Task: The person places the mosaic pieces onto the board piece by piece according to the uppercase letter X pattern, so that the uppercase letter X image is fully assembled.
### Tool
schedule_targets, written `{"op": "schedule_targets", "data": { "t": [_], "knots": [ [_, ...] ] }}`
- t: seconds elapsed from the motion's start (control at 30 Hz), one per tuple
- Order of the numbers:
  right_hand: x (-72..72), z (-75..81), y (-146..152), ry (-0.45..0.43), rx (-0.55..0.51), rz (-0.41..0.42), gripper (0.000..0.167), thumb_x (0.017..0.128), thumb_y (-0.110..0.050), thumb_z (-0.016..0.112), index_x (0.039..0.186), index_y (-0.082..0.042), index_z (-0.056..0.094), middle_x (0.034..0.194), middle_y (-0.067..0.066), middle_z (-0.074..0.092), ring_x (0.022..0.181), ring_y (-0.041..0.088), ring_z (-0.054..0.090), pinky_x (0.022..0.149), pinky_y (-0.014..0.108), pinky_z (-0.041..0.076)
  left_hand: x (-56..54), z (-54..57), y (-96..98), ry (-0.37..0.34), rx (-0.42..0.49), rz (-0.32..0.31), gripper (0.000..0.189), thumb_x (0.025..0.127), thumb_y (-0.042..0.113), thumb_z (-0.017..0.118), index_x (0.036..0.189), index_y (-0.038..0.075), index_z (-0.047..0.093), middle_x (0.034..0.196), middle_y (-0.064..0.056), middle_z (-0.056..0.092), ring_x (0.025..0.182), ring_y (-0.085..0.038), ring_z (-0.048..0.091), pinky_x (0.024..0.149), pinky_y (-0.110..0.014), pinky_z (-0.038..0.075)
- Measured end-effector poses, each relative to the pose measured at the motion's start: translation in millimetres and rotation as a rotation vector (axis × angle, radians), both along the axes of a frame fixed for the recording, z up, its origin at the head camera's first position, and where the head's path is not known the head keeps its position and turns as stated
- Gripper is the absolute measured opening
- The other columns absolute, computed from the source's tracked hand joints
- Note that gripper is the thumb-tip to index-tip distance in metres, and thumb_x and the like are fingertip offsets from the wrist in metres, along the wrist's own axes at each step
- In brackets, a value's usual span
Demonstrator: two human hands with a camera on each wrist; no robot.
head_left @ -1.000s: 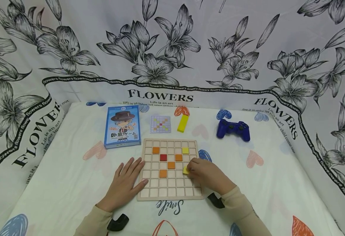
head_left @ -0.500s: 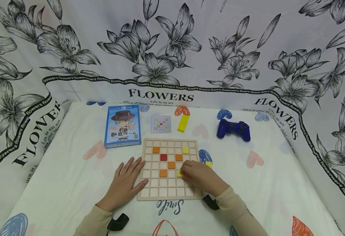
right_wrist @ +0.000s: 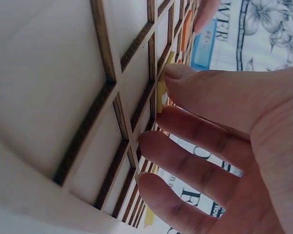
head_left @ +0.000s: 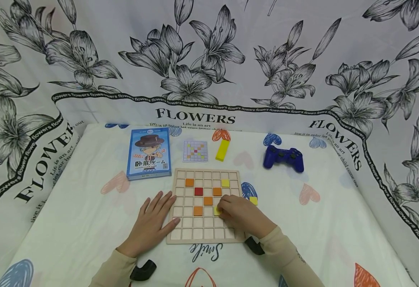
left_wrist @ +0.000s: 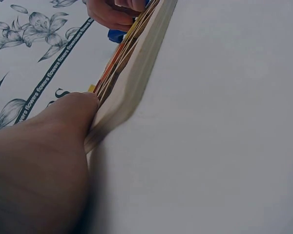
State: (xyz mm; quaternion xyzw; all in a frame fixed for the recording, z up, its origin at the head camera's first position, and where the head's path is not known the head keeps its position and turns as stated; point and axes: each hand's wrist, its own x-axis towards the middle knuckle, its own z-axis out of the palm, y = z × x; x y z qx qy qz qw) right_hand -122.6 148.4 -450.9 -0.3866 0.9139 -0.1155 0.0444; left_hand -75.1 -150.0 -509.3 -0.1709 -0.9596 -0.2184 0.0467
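A wooden grid board (head_left: 198, 233) lies on the cloth. My left hand (head_left: 152, 223) rests along its left edge with fingers spread, the thumb (left_wrist: 78, 107) on the board's rim. My right hand (head_left: 243, 213) is over the board's right half and pinches a yellow square tile (head_left: 217, 211) between thumb (right_wrist: 195, 85) and index finger, down at a grid cell. The other fingers of that hand hang apart over the grid. Orange tiles (head_left: 208, 201), a red tile (head_left: 198, 191) and another yellow tile (head_left: 225, 183) sit in cells.
A loose yellow tile (head_left: 253, 200) lies just right of the board. Behind the board are a blue game box (head_left: 148, 153), a small pattern card (head_left: 195, 151), a yellow bar (head_left: 222, 150) and a blue game controller (head_left: 283, 158).
My right hand has moved slightly left with the yellow tile, by about one cell, uncovering the loose yellow tile beside the board. My left hand has stayed put.
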Motion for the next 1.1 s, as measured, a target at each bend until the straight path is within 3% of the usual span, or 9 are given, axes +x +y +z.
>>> {"op": "schedule_targets", "data": {
  "t": [0.27, 0.47, 0.7, 1.1],
  "knots": [
    [0.8, -0.7, -1.7, -0.008, 0.024, -0.023, 0.019, 0.092, -0.029, 0.065, 0.108, -0.019, 0.066, 0.103, -0.008, 0.062, 0.088, 0.007, 0.057, 0.084, 0.023, 0.052, 0.3, -0.9, 0.1, -0.013, -0.002, 0.008, 0.070, 0.092, 0.051, 0.055, 0.148, 0.014, 0.037, 0.154, -0.007, 0.032, 0.145, -0.032, 0.019, 0.114, -0.056, 0.008],
    [1.8, 0.4, 4.8, -0.012, 0.014, -0.049, 0.023, 0.092, -0.033, 0.064, 0.111, -0.019, 0.064, 0.113, -0.005, 0.059, 0.090, 0.007, 0.060, 0.083, 0.024, 0.053, 1.0, -1.6, -0.1, -0.011, -0.001, 0.007, 0.070, 0.092, 0.051, 0.055, 0.148, 0.014, 0.037, 0.154, -0.007, 0.032, 0.145, -0.032, 0.019, 0.114, -0.056, 0.008],
    [-0.4, 5.1, 33.3, 0.038, -0.004, -0.152, 0.023, 0.091, -0.028, 0.066, 0.110, -0.016, 0.064, 0.115, -0.003, 0.058, 0.088, 0.007, 0.060, 0.077, 0.026, 0.054, 1.1, -1.6, 0.1, -0.003, -0.004, 0.004, 0.070, 0.091, 0.052, 0.055, 0.148, 0.014, 0.037, 0.154, -0.007, 0.033, 0.145, -0.032, 0.019, 0.114, -0.057, 0.008],
    [-0.3, -0.9, 82.4, -0.083, 0.053, -0.354, 0.025, 0.092, -0.025, 0.065, 0.111, -0.010, 0.064, 0.114, 0.004, 0.060, 0.103, 0.018, 0.062, 0.088, 0.037, 0.053, -0.3, -0.4, -0.3, -0.011, -0.018, 0.009, 0.071, 0.092, 0.053, 0.054, 0.148, 0.014, 0.036, 0.155, -0.007, 0.032, 0.145, -0.031, 0.018, 0.114, -0.056, 0.008]
  ]
}}
